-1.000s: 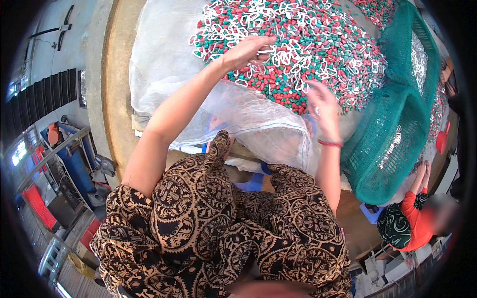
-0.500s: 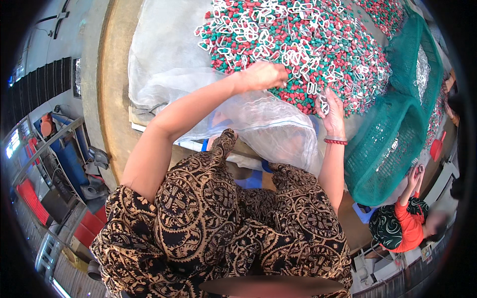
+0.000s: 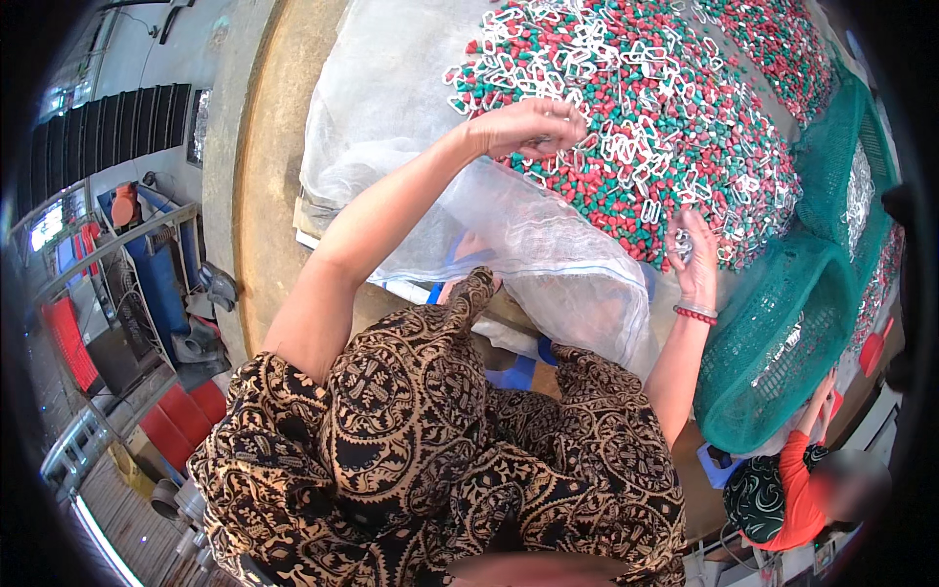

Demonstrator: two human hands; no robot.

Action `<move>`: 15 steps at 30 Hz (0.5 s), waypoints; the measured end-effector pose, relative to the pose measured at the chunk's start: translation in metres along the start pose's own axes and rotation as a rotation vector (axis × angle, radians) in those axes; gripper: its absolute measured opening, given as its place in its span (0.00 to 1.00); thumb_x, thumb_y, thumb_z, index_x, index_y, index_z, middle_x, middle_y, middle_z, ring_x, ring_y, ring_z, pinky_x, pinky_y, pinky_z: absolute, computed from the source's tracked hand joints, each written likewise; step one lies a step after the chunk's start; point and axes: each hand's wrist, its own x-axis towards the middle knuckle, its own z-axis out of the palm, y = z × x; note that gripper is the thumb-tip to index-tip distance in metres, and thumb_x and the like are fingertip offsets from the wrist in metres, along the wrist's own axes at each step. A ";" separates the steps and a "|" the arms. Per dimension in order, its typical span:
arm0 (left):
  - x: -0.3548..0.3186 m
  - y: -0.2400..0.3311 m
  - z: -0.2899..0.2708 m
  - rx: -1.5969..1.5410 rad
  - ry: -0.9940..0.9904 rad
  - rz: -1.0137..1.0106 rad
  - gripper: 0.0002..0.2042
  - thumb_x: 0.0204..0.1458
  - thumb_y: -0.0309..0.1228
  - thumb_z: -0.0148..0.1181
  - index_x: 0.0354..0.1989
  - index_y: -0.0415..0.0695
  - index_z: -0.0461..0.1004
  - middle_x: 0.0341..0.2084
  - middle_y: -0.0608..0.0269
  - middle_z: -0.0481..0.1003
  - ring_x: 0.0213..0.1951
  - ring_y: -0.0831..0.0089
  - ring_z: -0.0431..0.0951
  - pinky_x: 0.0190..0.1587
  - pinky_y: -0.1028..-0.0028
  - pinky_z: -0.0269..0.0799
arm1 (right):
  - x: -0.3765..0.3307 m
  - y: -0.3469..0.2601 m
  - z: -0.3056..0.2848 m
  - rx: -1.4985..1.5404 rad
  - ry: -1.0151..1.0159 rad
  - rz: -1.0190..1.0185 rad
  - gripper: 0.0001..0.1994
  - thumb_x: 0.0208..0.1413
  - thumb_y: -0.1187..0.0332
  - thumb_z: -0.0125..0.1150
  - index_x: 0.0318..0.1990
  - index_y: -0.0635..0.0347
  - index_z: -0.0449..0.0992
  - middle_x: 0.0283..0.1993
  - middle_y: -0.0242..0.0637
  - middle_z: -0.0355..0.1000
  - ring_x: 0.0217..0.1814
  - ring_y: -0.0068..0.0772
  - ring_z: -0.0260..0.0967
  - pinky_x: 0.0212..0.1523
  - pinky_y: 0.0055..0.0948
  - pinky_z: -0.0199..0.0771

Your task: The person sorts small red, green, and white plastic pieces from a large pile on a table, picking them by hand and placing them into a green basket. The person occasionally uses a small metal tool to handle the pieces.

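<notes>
A wide pile of small red and green pieces is spread over the table, with many white oblong plastic links lying among them. My left hand is over the near left edge of the pile, its fingers curled inward; what they hold, if anything, is hidden. At the near right edge my right hand is raised, palm turned inward and fingers bent around a white link. A red bead bracelet circles that wrist. White mesh cloth lies under and in front of the pile.
Two green mesh baskets stand to the right, white links inside. Beyond them a co-worker in an orange top reaches toward the table, near a red scoop. A concrete ledge runs along the left, with a metal rack beyond.
The whole view has shifted, so the pile appears farther right and lower. My left hand has lifted slightly from the pile's edge. The right hand's fingers have loosened a little.
</notes>
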 end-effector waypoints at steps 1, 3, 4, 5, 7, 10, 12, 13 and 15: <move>-0.002 -0.006 -0.001 0.238 0.006 -0.024 0.12 0.52 0.39 0.58 0.38 0.44 0.73 0.27 0.66 0.74 0.25 0.80 0.74 0.21 0.77 0.67 | 0.005 0.005 -0.001 -0.284 0.045 -0.067 0.14 0.50 0.61 0.63 0.39 0.60 0.73 0.26 0.34 0.71 0.21 0.27 0.68 0.17 0.19 0.65; 0.001 -0.020 0.002 1.097 -0.021 0.122 0.16 0.45 0.37 0.65 0.41 0.44 0.74 0.27 0.59 0.77 0.32 0.64 0.78 0.32 0.62 0.71 | 0.019 0.020 0.001 -0.833 0.248 -0.143 0.17 0.49 0.58 0.65 0.39 0.63 0.75 0.25 0.35 0.73 0.20 0.25 0.68 0.21 0.23 0.68; -0.002 -0.032 0.009 1.295 -0.009 0.009 0.16 0.44 0.35 0.64 0.41 0.43 0.74 0.28 0.57 0.77 0.34 0.61 0.78 0.34 0.62 0.72 | 0.022 0.028 0.001 -1.188 0.248 -0.316 0.20 0.49 0.57 0.65 0.41 0.65 0.75 0.25 0.41 0.74 0.24 0.32 0.72 0.26 0.31 0.70; -0.004 -0.044 0.016 1.507 -0.002 -0.100 0.16 0.43 0.34 0.64 0.40 0.43 0.75 0.29 0.55 0.77 0.36 0.59 0.78 0.36 0.62 0.73 | 0.026 0.038 0.005 -1.397 0.317 -0.436 0.19 0.49 0.57 0.64 0.42 0.63 0.75 0.26 0.47 0.74 0.28 0.43 0.74 0.31 0.39 0.71; -0.008 -0.064 0.028 1.613 0.083 0.018 0.15 0.43 0.34 0.63 0.39 0.42 0.75 0.29 0.54 0.77 0.37 0.59 0.78 0.38 0.61 0.73 | 0.031 0.046 0.009 -1.339 0.223 -0.318 0.17 0.49 0.59 0.63 0.42 0.61 0.75 0.28 0.50 0.74 0.33 0.51 0.74 0.34 0.43 0.71; -0.002 -0.076 0.027 1.594 0.145 0.039 0.13 0.44 0.33 0.62 0.37 0.42 0.74 0.28 0.53 0.76 0.38 0.60 0.78 0.38 0.61 0.73 | 0.028 0.047 0.017 -1.287 0.258 -0.463 0.16 0.51 0.62 0.62 0.44 0.62 0.74 0.29 0.44 0.76 0.28 0.43 0.74 0.30 0.37 0.72; 0.002 -0.070 0.018 1.507 0.124 0.065 0.12 0.44 0.36 0.64 0.33 0.41 0.75 0.28 0.53 0.76 0.39 0.59 0.78 0.38 0.61 0.72 | 0.022 0.038 0.020 -0.819 0.256 -0.304 0.15 0.52 0.65 0.61 0.45 0.63 0.75 0.27 0.37 0.75 0.23 0.31 0.70 0.23 0.28 0.67; 0.003 -0.064 0.012 1.381 0.069 0.073 0.13 0.44 0.37 0.64 0.33 0.41 0.75 0.28 0.54 0.76 0.38 0.59 0.78 0.37 0.62 0.72 | 0.018 0.033 0.021 -0.585 0.249 -0.218 0.14 0.53 0.66 0.61 0.45 0.63 0.75 0.26 0.34 0.74 0.21 0.25 0.69 0.20 0.24 0.65; 0.006 -0.044 0.003 1.161 -0.042 0.041 0.15 0.44 0.40 0.65 0.31 0.40 0.75 0.27 0.54 0.76 0.36 0.59 0.78 0.36 0.63 0.71 | 0.008 0.021 0.019 -0.148 0.131 -0.156 0.10 0.55 0.70 0.59 0.45 0.60 0.75 0.24 0.27 0.70 0.19 0.14 0.62 0.12 0.12 0.50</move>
